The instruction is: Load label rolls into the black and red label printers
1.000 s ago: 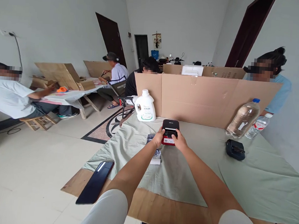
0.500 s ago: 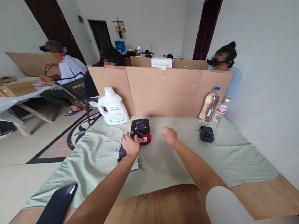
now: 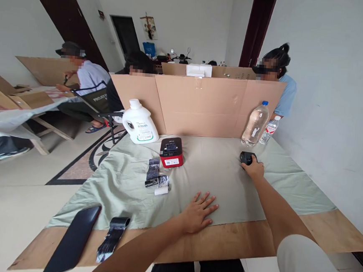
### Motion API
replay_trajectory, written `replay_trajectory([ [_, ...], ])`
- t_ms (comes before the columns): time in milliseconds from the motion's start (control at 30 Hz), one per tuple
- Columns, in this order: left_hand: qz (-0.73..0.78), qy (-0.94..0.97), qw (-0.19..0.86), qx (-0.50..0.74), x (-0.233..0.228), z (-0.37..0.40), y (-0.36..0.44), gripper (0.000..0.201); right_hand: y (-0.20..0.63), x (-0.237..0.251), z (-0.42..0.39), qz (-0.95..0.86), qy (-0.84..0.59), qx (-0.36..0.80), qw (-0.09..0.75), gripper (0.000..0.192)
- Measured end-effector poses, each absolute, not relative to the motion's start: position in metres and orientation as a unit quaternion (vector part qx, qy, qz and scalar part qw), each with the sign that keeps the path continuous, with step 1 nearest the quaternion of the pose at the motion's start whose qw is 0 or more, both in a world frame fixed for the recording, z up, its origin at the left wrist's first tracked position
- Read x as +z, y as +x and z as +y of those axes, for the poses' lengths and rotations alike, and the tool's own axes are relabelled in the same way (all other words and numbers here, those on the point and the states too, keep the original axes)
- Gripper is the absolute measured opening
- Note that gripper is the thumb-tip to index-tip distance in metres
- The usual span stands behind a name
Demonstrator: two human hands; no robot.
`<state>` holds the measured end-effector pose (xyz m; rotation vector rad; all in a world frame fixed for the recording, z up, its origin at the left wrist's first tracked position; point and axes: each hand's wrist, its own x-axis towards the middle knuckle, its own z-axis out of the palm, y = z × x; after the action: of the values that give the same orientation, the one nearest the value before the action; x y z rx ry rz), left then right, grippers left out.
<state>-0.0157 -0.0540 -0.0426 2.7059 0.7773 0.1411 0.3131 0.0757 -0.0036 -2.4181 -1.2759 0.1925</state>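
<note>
Gadget [image 3: 247,157], small and black: far right on the green cloth [image 3: 216,176], near the two clear bottles [image 3: 255,123]; right hand [image 3: 254,168] lies over its near side, fingers curled on it, grip not clear. Left hand [image 3: 197,212]: flat, fingers spread, pressed on the cloth at the near edge, well apart from the gadget. Red box [image 3: 171,152]: far centre, between both hands, untouched. White jug [image 3: 139,122]: far left. Surface [image 3: 334,225]: bare wood at the near right.
</note>
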Motion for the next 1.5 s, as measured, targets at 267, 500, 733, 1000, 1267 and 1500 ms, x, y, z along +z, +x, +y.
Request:
replay_trajectory([
  [267,0.25,0.949,0.18,0.069,-0.031,-0.069,-0.031,0.053,0.206,-0.014,-0.012,-0.597,-0.747,0.051,0.288,0.073],
  [500,0.465,0.799,0.254,0.285,-0.048,-0.057,-0.032,0.032,0.136,-0.028,-0.065,-0.613,-0.737,0.04,0.283,0.067],
  [733,0.528,0.756,0.25,0.297,-0.057,-0.037,-0.023,0.047,0.114,-0.039,-0.085,-0.642,-0.718,0.021,0.268,0.07],
  [1000,0.569,0.68,0.307,0.346,-0.047,-0.031,-0.013,0.038,0.13,-0.056,-0.088,-0.679,-0.653,0.006,0.337,0.044],
  [1267,0.648,0.558,0.351,0.381,-0.043,-0.028,0.0,0.023,0.153,-0.055,-0.07,-0.675,-0.617,0.094,0.394,0.035],
  [1500,0.637,0.555,0.374,0.383,-0.05,-0.026,-0.006,0.019,0.16,-0.055,-0.071,-0.663,-0.636,0.127,0.374,0.056],
])
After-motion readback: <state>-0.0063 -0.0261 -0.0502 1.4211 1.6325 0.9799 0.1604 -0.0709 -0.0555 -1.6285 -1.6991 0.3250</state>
